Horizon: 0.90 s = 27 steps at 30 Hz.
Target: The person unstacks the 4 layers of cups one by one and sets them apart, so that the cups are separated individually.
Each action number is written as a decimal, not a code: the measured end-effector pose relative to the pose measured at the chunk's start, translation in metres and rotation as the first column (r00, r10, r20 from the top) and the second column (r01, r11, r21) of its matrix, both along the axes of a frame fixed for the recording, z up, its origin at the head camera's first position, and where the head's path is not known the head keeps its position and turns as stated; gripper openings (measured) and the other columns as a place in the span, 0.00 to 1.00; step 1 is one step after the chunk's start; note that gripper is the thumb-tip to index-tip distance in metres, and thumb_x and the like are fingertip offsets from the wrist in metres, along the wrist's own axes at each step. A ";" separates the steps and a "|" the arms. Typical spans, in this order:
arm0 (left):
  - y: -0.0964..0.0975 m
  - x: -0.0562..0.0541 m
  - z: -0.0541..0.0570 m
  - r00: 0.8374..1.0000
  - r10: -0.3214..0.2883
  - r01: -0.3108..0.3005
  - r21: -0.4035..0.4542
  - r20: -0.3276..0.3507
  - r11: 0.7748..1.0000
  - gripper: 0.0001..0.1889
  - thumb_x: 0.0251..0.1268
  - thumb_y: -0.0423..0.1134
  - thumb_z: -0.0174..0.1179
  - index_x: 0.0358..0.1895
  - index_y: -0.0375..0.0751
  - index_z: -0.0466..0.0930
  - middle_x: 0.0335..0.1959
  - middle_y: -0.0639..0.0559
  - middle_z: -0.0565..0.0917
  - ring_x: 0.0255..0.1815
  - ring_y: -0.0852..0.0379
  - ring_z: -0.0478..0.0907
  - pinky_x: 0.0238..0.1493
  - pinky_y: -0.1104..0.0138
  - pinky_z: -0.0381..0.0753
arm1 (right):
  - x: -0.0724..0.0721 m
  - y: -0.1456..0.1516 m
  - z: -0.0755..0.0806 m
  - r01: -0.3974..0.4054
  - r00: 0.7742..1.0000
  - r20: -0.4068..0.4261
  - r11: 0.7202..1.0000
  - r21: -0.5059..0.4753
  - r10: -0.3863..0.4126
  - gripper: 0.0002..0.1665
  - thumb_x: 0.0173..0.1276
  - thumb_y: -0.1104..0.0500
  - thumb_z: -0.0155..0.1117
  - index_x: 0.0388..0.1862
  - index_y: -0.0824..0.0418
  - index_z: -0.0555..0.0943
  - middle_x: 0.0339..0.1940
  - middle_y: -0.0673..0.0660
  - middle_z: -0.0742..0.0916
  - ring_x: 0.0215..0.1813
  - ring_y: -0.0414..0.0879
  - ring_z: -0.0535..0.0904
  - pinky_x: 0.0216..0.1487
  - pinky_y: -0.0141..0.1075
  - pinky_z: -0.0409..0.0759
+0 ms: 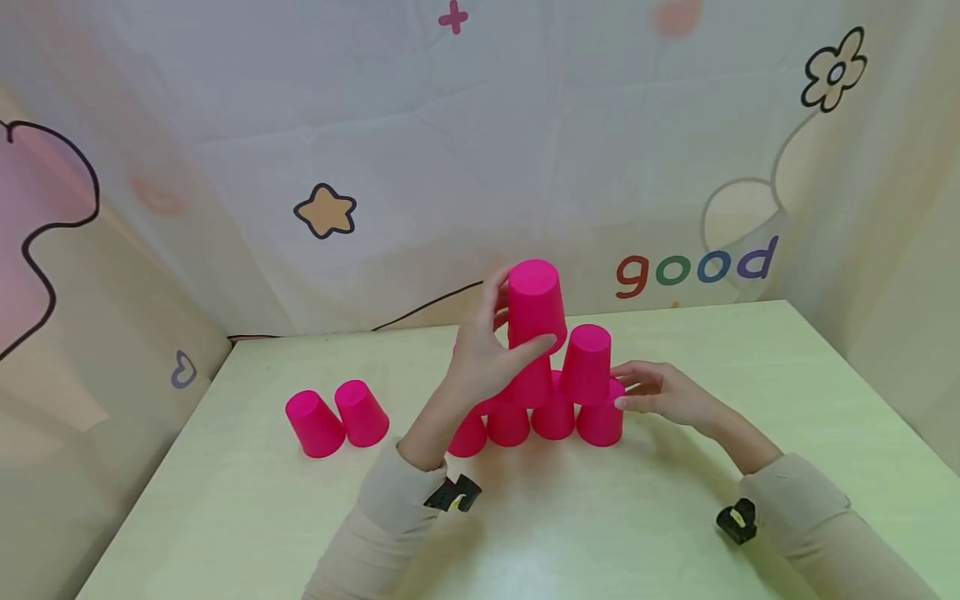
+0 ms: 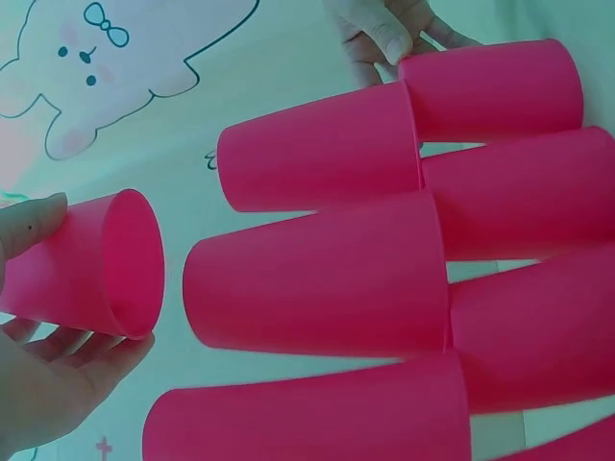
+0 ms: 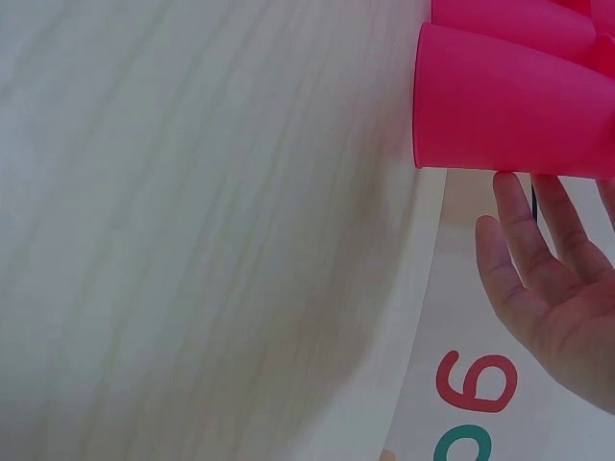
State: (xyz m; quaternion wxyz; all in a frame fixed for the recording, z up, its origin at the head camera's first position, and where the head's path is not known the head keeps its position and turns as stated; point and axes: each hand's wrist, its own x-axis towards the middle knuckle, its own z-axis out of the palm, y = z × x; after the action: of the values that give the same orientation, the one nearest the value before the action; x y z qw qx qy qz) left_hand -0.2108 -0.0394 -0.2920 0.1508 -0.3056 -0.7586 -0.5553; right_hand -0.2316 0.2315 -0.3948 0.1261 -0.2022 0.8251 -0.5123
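Observation:
My left hand point(image 1: 478, 360) grips an upside-down pink cup point(image 1: 536, 302), thumb on one side and fingers on the other. In the left wrist view a gap separates this held cup point(image 2: 82, 264) from the second-row cups point(image 2: 312, 274). Below stands a row of several inverted pink cups point(image 1: 600, 427), carrying the second row, whose rightmost cup point(image 1: 588, 365) is plainly visible. At the right end, my right hand point(image 1: 670, 395) has its fingers extended; in the right wrist view the fingertips point(image 3: 509, 184) touch the side of the end cup point(image 3: 514, 106). My left forearm hides part of the stack's left side.
Two more inverted pink cups, one point(image 1: 315, 425) beside the other point(image 1: 362, 414), stand left of the stack on the pale wooden table point(image 1: 225, 517). Behind the table's far edge hangs a printed cloth point(image 1: 450, 200). Both wrists wear black straps point(image 1: 453, 493).

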 end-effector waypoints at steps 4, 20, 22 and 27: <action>-0.008 0.001 -0.001 1.000 -0.004 0.004 0.007 -0.029 1.000 0.39 0.47 0.30 0.67 0.63 0.42 0.57 0.53 0.49 0.72 0.53 0.55 0.70 0.52 0.60 0.74 | 0.000 0.000 0.000 0.003 1.000 -0.001 1.000 0.006 -0.003 0.29 0.59 0.58 0.64 0.57 0.67 0.70 0.53 0.66 0.76 0.53 0.60 0.73 0.46 0.46 0.78; -0.038 0.008 -0.001 0.997 0.054 -0.052 0.036 -0.063 0.998 0.39 0.46 0.29 0.67 0.64 0.39 0.57 0.53 0.46 0.72 0.53 0.53 0.71 0.52 0.58 0.73 | 0.000 0.002 0.000 -0.003 1.000 -0.006 1.000 0.006 0.003 0.27 0.60 0.60 0.63 0.57 0.68 0.70 0.52 0.67 0.76 0.53 0.61 0.73 0.46 0.47 0.78; -0.043 0.009 -0.001 0.994 0.072 -0.070 0.032 -0.080 0.997 0.39 0.45 0.28 0.67 0.63 0.38 0.57 0.53 0.45 0.72 0.53 0.53 0.71 0.52 0.57 0.73 | 0.000 0.001 0.000 -0.005 1.000 -0.010 1.000 0.005 0.005 0.28 0.60 0.59 0.64 0.57 0.68 0.70 0.53 0.67 0.76 0.54 0.61 0.73 0.46 0.47 0.78; -0.055 0.011 -0.001 0.990 0.103 -0.102 0.021 -0.093 0.995 0.40 0.45 0.28 0.68 0.63 0.37 0.57 0.53 0.44 0.72 0.54 0.53 0.70 0.53 0.56 0.73 | 0.000 0.000 -0.001 -0.005 1.000 -0.007 1.000 -0.005 0.005 0.27 0.60 0.60 0.64 0.57 0.68 0.70 0.52 0.67 0.76 0.54 0.62 0.73 0.46 0.48 0.78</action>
State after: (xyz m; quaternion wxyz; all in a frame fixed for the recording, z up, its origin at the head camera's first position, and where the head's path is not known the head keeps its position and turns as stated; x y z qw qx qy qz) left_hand -0.1998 -0.0949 -0.2934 0.2172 -0.2907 -0.7608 -0.5380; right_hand -0.2319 0.2313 -0.3957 0.1238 -0.2062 0.8238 -0.5133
